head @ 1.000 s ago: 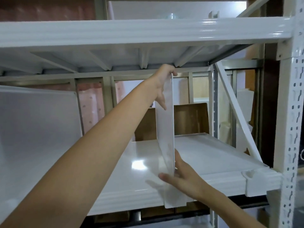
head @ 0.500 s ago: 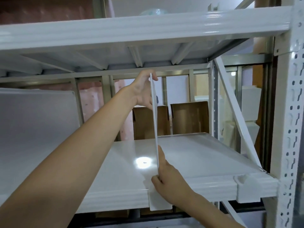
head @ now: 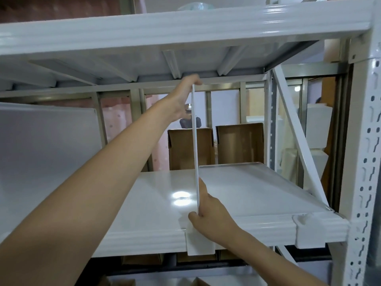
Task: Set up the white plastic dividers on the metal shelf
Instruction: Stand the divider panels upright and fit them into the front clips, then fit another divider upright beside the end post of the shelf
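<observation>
A thin white plastic divider [head: 195, 145] stands upright on the glossy white metal shelf [head: 156, 203], seen edge-on near the middle. Its white foot tab [head: 199, 243] hangs over the shelf's front lip. My left hand [head: 183, 98] pinches the divider's top edge just under the upper shelf. My right hand [head: 208, 215] grips its lower front edge at the shelf's front. A second white divider [head: 47, 153] stands at the far left. Another white clip [head: 309, 232] sits on the front lip at the right.
The upper shelf beam [head: 185, 27] runs close overhead. A perforated white upright [head: 365, 162] and a diagonal brace [head: 296, 133] bound the right side. Two brown cardboard boxes [head: 239, 143] stand behind the shelf. A person is partly visible behind the rack.
The divider has turned from angled to edge-on and upright, and shifted slightly left. Both hands have kept their hold, and its foot tab now sits over the front lip.
</observation>
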Motion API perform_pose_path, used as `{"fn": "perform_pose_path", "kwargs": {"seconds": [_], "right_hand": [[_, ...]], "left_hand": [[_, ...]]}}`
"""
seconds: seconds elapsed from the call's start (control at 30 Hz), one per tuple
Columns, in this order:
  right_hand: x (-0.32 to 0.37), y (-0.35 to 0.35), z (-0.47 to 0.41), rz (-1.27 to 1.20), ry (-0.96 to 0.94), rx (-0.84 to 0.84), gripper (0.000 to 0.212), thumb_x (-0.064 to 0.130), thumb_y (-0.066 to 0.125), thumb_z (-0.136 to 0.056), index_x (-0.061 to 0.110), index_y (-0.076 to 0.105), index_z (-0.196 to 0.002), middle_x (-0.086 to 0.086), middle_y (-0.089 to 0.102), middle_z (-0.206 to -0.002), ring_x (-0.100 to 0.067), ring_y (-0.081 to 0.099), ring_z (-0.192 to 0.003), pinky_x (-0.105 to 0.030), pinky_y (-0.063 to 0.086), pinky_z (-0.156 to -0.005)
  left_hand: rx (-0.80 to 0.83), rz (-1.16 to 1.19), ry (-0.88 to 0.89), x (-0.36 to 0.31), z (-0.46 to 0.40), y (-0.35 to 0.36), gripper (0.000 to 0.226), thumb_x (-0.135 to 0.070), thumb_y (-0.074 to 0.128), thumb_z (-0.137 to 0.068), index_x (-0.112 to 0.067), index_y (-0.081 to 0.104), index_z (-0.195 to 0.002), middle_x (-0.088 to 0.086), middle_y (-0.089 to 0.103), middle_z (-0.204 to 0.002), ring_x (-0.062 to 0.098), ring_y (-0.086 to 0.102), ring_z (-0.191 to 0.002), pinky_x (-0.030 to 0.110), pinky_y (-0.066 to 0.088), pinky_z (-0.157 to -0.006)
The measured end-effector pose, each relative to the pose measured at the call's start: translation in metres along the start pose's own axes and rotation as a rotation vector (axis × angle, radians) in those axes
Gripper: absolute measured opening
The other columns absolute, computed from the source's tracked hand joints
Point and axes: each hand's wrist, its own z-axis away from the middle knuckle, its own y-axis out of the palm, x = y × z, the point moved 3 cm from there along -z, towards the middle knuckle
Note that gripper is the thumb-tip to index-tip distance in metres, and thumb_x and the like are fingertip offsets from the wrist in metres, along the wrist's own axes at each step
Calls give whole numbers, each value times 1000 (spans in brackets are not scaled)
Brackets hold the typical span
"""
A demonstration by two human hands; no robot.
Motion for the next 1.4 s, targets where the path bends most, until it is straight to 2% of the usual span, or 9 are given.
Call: {"fn": "perform_pose_path", "kwargs": {"seconds": [0.1, 0.27, 0.43, 0.63, 0.83, 0.93, 1.0, 1.17, 1.4], "right_hand": [[2, -5, -4, -78, 26, -2, 72, 19, 45, -96, 21, 0, -152, -3, 56, -83, -14, 57, -72, -26, 51, -70], [2, -1, -5, -77, 38, -29, 70, 16, 41, -97, 24, -2, -152, -10, 63, -101, -22, 63, -82, -37, 56, -81], [-2, 4, -4, -84, 32, -54, 70, 15, 40, -97, 27, -1, -152, -8, 61, -97, -18, 61, -74, -36, 56, -73], [2, 2, -2, -66, 24, -31, 69, 15, 40, -96, 25, 1, -152, -9, 60, -93, -20, 59, -73, -36, 55, -72], [3, -6, 1, -38, 53, 83, 69, 18, 45, -93, 19, 6, -151, 0, 53, -82, -14, 55, -73, -27, 47, -70], [0, -20, 11, 5, 86, 168, 76, 35, 54, -93, 21, 8, -152, -4, 52, -134, -22, 52, -123, -30, 41, -101], [-6, -35, 16, 65, 95, 193, 82, 47, 58, -89, 23, 11, -151, -4, 41, -147, -22, 44, -132, -31, 38, -105], [-34, -87, 19, 136, 176, 132, 61, 46, 58, -90, 24, 34, -141, -6, 49, -139, -21, 52, -122, -29, 43, -98], [-84, -143, 20, 351, 271, 83, 42, 35, 59, -91, 21, 51, -129, -2, 61, -129, -16, 57, -115, -25, 44, -97]], "left_hand": [[29, -20, 149, -10, 5, 6, 35, -35, 55, -61, -21, 61, -93, 7, 43, -142, 37, 37, -134, 54, 37, -101], [120, -133, 178, -5, 10, 12, 31, -21, 41, -55, -13, 71, -54, 11, 55, -131, 39, 30, -137, 62, 30, -108], [232, -174, 213, 1, 12, 13, 41, -13, 36, -78, -12, 64, -48, 14, 53, -131, 39, 27, -139, 64, 27, -108], [157, -181, 218, -1, 12, 5, 30, -20, 40, -61, -15, 67, -48, 13, 51, -135, 37, 27, -139, 64, 28, -108], [97, -209, 163, -8, 8, 5, 32, -16, 40, -62, -10, 70, -69, 4, 60, -114, 36, 37, -134, 60, 36, -104], [150, -390, 105, -20, 8, 2, 36, -13, 43, -57, -11, 73, -77, 2, 59, -119, 33, 40, -131, 61, 35, -104], [122, -551, 87, -34, 8, -3, 31, -8, 49, -64, -12, 71, -85, 1, 61, -122, 28, 45, -127, 55, 37, -104], [-232, -923, 473, -73, 23, 19, 32, -15, 56, -69, -3, 63, -97, 12, 63, -97, 28, 62, -92, 28, 45, -67], [-217, -1130, 630, -15, 81, 122, 25, -17, 45, -87, -12, 56, -108, 6, 59, -94, 20, 50, -77, 28, 34, -60]]}}
